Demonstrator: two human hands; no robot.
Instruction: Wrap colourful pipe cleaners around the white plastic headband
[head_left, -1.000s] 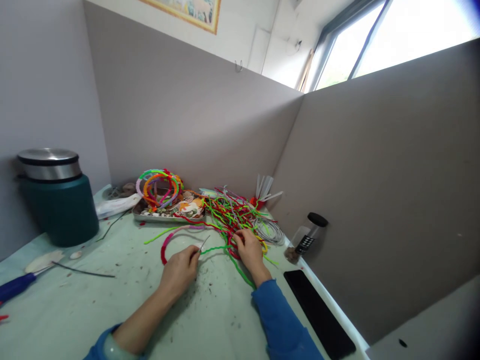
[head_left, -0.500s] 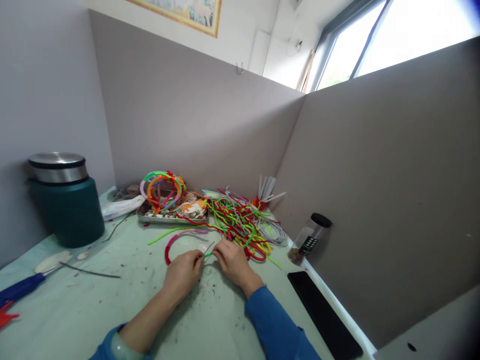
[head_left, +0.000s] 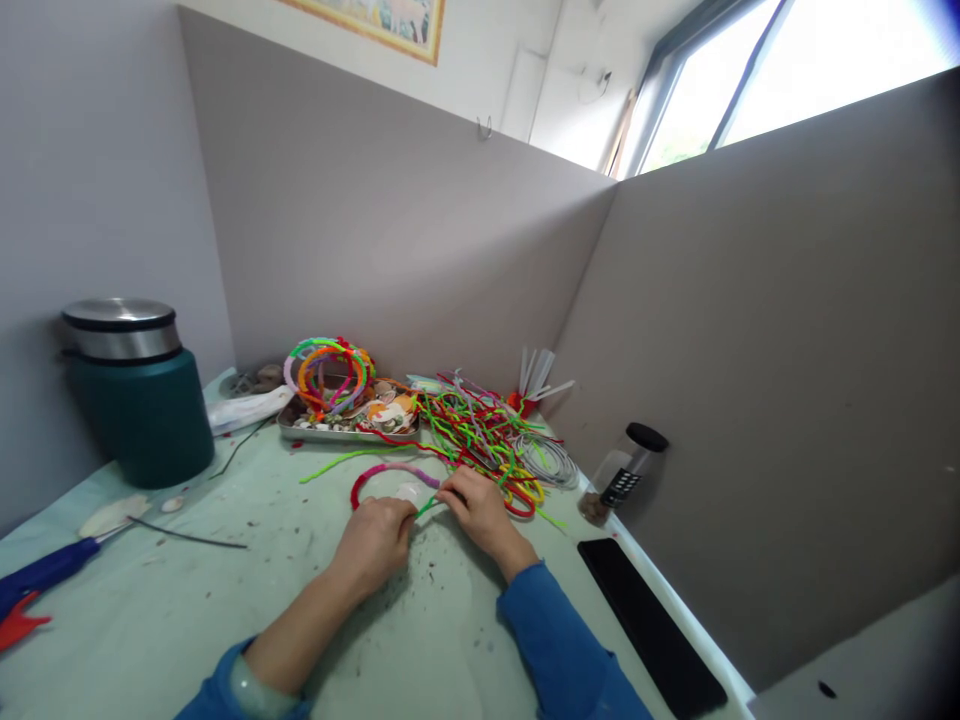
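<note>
A short green pipe cleaner (head_left: 427,506) stretches between the fingertips of both hands, low over the table. My left hand (head_left: 377,543) pinches its left end, fingers curled. At its right end my right hand (head_left: 478,510) pinches with thumb and fingers. Behind them curves a hoop wrapped in red, pink and purple (head_left: 373,472); its lower left part goes out of sight behind my left hand, and its purple end comes close to my right fingertips. Whether either hand also grips the hoop is hidden.
Behind lie a heap of coloured pipe cleaners (head_left: 480,430) and a metal tray (head_left: 322,434) with shells and fuzzy hoops. A green flask (head_left: 142,420) and a blue glue gun (head_left: 49,578) are at left. On the right are a clear jar (head_left: 619,475) and a black phone-like slab (head_left: 649,625).
Both hands have shifted slightly right, and the green piece now spans the gap between them. The hoop has turned and moved right with them. The view has shifted a little.
</note>
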